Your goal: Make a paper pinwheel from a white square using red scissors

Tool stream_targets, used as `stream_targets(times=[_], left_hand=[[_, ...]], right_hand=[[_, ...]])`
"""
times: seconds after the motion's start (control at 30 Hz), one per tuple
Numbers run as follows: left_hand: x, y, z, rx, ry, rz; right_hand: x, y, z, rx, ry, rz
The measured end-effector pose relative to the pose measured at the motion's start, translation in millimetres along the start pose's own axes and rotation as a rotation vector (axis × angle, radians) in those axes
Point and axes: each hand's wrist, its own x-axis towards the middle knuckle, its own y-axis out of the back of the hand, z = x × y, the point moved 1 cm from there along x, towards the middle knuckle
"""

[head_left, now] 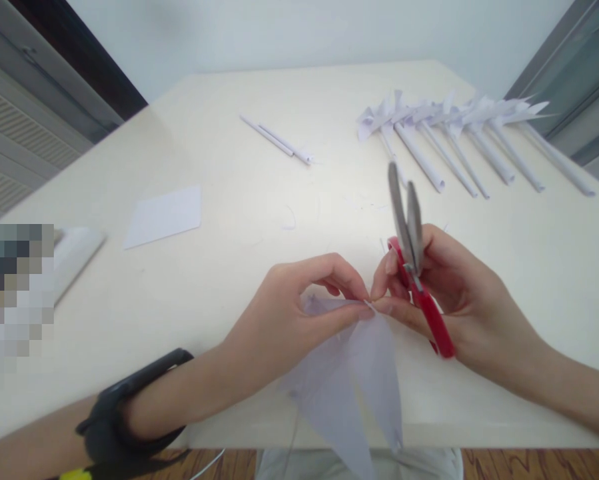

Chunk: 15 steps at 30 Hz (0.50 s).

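My left hand (289, 313) pinches the tip of a folded white paper cone (349, 380) that hangs down over the near edge of the cream table (239, 200). My right hand (454, 300) holds red-handled scissors (414, 267), blades pointing up and nearly together, while its thumb and forefinger also pinch the paper's tip right beside my left fingers. A black band (124, 413) sits on my left wrist.
Several rolled paper sticks with spiky paper tops (459, 133) lie in a row at the far right. Two thin paper rolls (279, 140) lie mid-table, a flat white sheet (164, 215) at left, and a white object (76, 250) by the left edge.
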Motion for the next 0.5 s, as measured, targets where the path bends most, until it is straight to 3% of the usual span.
stream_targets(times=[0.13, 0.33, 0.5], left_hand=[[0, 2.5, 3, -0.052, 0.022, -0.010], [-1, 8.4, 7, -0.115, -0.015, 0.102], [-1, 11.5, 7, -0.223, -0.020, 0.082]], right_hand=[[3, 5, -3, 0.011, -0.033, 0.019], [5, 9, -8, -0.046, -0.176, -0.023], [0, 9, -10, -0.091, -0.224, -0.074]])
